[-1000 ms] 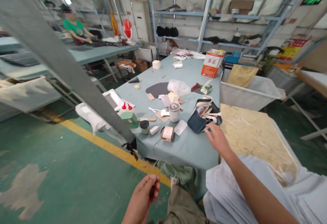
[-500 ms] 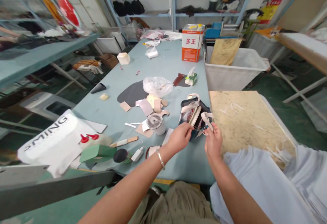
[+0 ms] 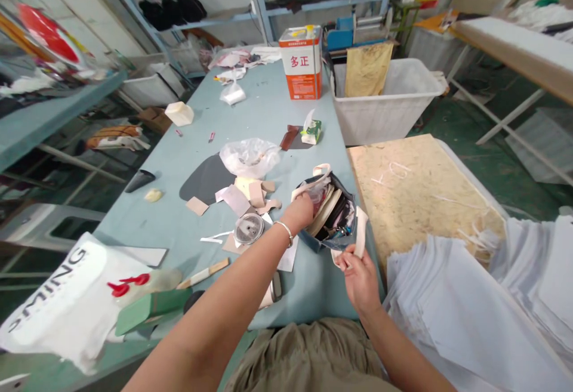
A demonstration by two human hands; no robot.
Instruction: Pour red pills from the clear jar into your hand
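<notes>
L hand (image 3: 299,214) at bag (image 3: 316,241), R hand (image 3: 359,277) on strap (image 3: 360,234) (nr table edge (image 3: 343,156)).

From way over here I get one bag (image 3: 338,243), two hands (image 3: 359,275) at it, one cup (image 3: 249,229) plus two red caps (image 3: 119,289) left of it, one tin (image 3: 301,65) and one tissue pack (image 3: 312,133) past it.

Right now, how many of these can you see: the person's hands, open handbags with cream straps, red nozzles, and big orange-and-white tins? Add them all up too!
Hands, left hand and right hand: 2
Open handbag with cream straps: 1
Red nozzles: 2
Orange-and-white tin: 1
Total: 6
</notes>
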